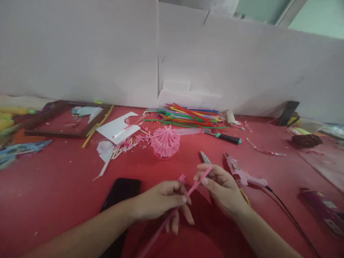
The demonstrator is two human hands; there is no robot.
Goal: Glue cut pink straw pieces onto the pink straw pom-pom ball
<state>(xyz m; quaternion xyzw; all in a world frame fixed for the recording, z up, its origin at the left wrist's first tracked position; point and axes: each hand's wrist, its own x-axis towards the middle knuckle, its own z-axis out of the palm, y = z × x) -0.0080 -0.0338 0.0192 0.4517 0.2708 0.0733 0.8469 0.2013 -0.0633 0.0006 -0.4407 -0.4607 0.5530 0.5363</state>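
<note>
Our left hand [163, 202]: fingers pinched tight on the pink straw [194, 184] mid-length. Our right hand [221, 188]: fingertips clamp its upper end. The straw runs diagonally over the red table [53, 186], between phone [120, 193] and glue gun [243, 175]. Scissors [205, 157] poke out behind the right hand; we can't tell if they're held. Straw ball [165, 142] beyond.

1. Straw pile [185, 116] is lying upper centre.
2. Straw ball [165, 142] is sitting before it.
3. Phone [120, 195] is lying left of left hand [163, 200].
4. Glue gun [243, 173] is lying right of right hand [223, 190].
5. Straw [195, 184] is spanning both hands.
</note>
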